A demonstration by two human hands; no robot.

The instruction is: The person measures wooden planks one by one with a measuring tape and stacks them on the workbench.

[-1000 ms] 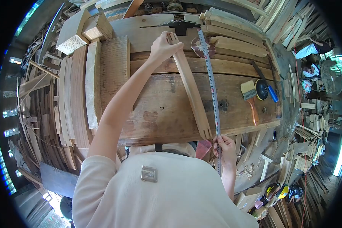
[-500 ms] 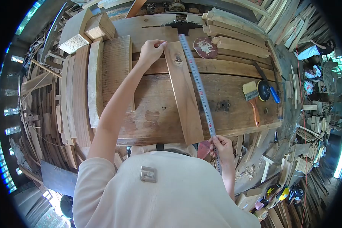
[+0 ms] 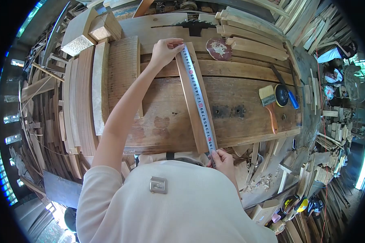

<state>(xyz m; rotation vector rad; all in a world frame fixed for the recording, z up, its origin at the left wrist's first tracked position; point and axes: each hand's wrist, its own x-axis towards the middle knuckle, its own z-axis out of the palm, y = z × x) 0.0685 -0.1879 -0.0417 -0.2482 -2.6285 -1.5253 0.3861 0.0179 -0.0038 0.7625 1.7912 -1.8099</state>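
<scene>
A long, narrow wooden board [image 3: 192, 107] lies across the workbench, its near end reaching the front edge. Along its top face runs the blade of a tape measure [image 3: 200, 103], white with black and red numbers. My left hand [image 3: 166, 52] is closed at the board's far end, fingers bent over the corner where the tape begins. At the near end my right hand [image 3: 224, 162] grips the tape just beyond the board. Its lower part is partly hidden by the shirt.
A toothed saw blade [image 3: 194, 27] rises from the bench [image 3: 162, 101] beyond the board. To the right lie a round sanding disc [image 3: 219, 49], a brush [image 3: 270, 106], a black round pad [image 3: 281, 95] and a blue-handled tool [image 3: 293, 100]. Thick planks [image 3: 123, 73] are on the left.
My right hand has moved left, bringing the tape from beside the board onto its top face. My left hand's fingers have shifted over the board's far end, to the tape's tip.
</scene>
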